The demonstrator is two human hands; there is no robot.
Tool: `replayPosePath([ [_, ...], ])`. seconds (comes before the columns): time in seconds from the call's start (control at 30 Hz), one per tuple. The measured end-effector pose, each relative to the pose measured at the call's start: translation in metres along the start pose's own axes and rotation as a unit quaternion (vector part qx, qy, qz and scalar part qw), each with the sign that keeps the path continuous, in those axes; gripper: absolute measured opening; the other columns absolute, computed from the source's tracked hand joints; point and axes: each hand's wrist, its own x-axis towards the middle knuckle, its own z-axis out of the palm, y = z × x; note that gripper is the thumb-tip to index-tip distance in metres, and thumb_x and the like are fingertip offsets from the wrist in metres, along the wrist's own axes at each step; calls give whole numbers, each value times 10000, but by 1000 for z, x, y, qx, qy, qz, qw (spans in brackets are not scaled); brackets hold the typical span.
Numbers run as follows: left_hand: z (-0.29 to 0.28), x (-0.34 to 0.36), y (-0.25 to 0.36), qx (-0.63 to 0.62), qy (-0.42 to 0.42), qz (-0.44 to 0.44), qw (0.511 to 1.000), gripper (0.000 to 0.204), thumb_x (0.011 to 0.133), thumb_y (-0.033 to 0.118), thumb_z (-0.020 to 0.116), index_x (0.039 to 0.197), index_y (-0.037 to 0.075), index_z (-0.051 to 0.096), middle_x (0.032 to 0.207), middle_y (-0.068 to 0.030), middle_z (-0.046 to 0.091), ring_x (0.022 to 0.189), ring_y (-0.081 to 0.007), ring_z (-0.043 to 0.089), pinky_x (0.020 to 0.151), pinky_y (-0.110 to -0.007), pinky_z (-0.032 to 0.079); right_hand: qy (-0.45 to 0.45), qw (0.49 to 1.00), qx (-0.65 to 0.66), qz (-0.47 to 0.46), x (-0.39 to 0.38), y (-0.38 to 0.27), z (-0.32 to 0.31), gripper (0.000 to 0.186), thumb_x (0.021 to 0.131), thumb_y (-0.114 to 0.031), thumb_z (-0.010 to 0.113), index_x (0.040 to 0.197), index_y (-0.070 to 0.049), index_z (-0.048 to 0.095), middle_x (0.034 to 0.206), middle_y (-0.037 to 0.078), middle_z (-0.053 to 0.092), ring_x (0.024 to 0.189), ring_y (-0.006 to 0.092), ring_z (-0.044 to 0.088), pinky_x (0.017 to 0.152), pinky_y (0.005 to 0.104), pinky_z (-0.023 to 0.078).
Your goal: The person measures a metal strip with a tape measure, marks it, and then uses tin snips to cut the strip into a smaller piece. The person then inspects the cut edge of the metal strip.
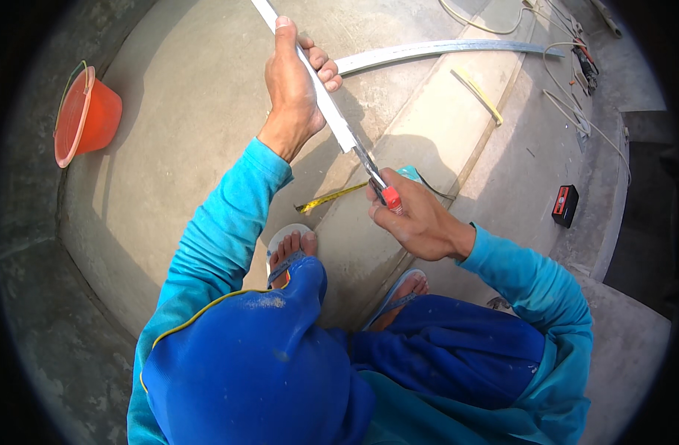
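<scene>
My left hand (293, 89) is closed around a long, narrow white metal strip (330, 111) that slants from the top of the view down toward my other hand. My right hand (421, 219) grips a pair of red-handled snips (391, 199), and their dark metal jaws meet the strip's lower end. Whether the blades are closed on the metal is hard to make out. Just behind the right hand, a yellow measuring tape (332, 197) lies extended on the floor, with a turquoise object (409, 173) partly hidden beside it.
A long galvanized metal channel (443, 47) lies across the far floor, near a short yellow strip (477, 95). An orange bucket (94, 119) is at left. To the right are a black-and-red box (565, 205), cables (569, 104), a power tool (588, 70) and a dark opening (644, 200).
</scene>
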Motion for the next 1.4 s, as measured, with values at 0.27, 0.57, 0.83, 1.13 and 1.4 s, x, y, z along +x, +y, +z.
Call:
replayPosePath([
  [0.27,3,-1,4,-19,-25,23,999,528,1020,625,446,964,103,394,709,-1,379,574,-103,425,475,-244,379,-65,978,195,42,-1,1,2,165,945,-192,583,1001,-59,504,815,35,505,704,114,495,638,292,439],
  [0.57,3,0,7,-1,-68,50,996,534,1018,647,427,957,118,403,708,13,394,565,-79,452,460,-212,410,-64,969,238,33,-1,4,10,165,952,-197,588,985,-60,503,783,21,494,656,104,485,594,285,436],
  [0.83,3,1,6,-5,-72,38,997,535,1019,647,424,968,114,399,710,11,396,561,-81,448,459,-215,409,-56,973,221,22,-1,3,12,179,942,-212,594,937,-49,520,765,30,494,661,126,481,611,316,423],
  [1.13,3,0,5,-4,-70,34,997,528,1020,643,426,962,118,398,709,8,401,568,-82,447,470,-224,414,-38,977,207,23,-1,3,16,251,971,-268,579,894,-32,542,700,31,469,660,142,450,627,338,397],
  [1.4,4,-1,6,-18,-71,39,997,519,1025,629,427,949,116,395,706,0,409,557,-92,441,458,-235,401,-37,970,241,27,0,8,22,249,979,-266,569,887,-35,552,625,6,481,573,119,454,544,322,379],
])
